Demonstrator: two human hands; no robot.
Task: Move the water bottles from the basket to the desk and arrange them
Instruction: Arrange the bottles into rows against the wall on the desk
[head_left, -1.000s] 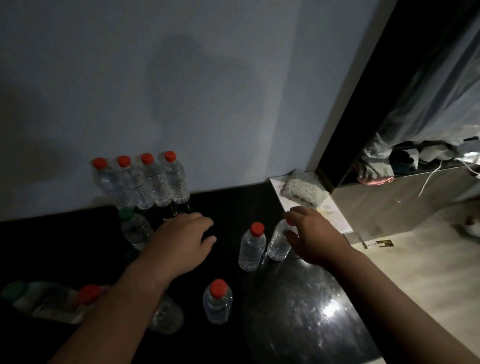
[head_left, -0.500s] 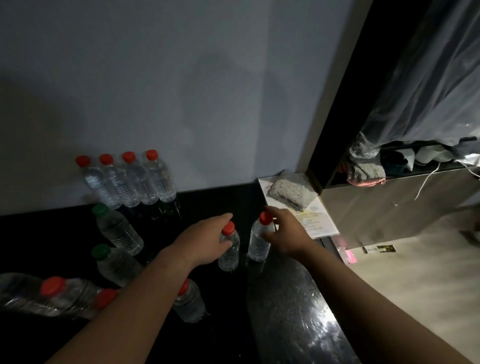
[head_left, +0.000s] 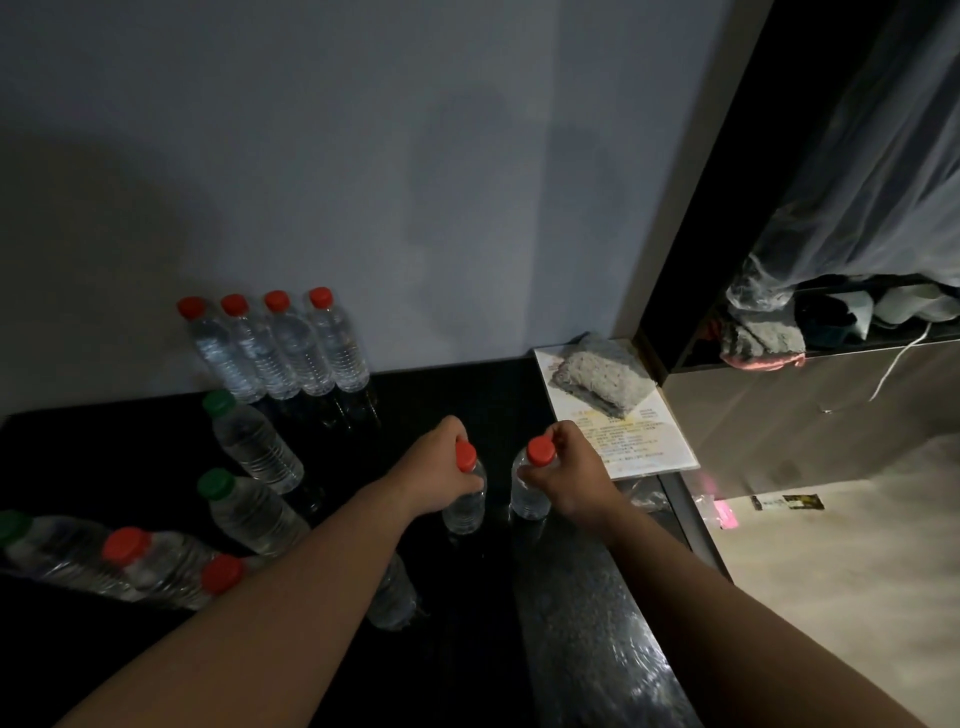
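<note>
On the black desk (head_left: 467, 400) my left hand (head_left: 436, 467) grips the neck of an upright red-capped water bottle (head_left: 465, 504). Beside it my right hand (head_left: 569, 470) grips the neck of a second upright red-capped bottle (head_left: 529, 493). Several red-capped bottles (head_left: 280, 348) stand in a row against the wall. Two green-capped bottles (head_left: 249, 441) (head_left: 249, 512) stand in front of that row. More bottles (head_left: 124, 561) lie at the left edge. Another bottle (head_left: 392, 597) stands partly hidden under my left forearm. No basket is in view.
A printed sheet (head_left: 631, 436) with a grey cloth (head_left: 597, 379) on it lies at the desk's back right corner. The desk's right edge drops to a light floor (head_left: 831, 571). A dark shelf unit (head_left: 831, 332) with cloths stands further right.
Both hands have closed round the necks of the two middle bottles; half a second ago the fingers were just reaching the caps. The view has shifted slightly.
</note>
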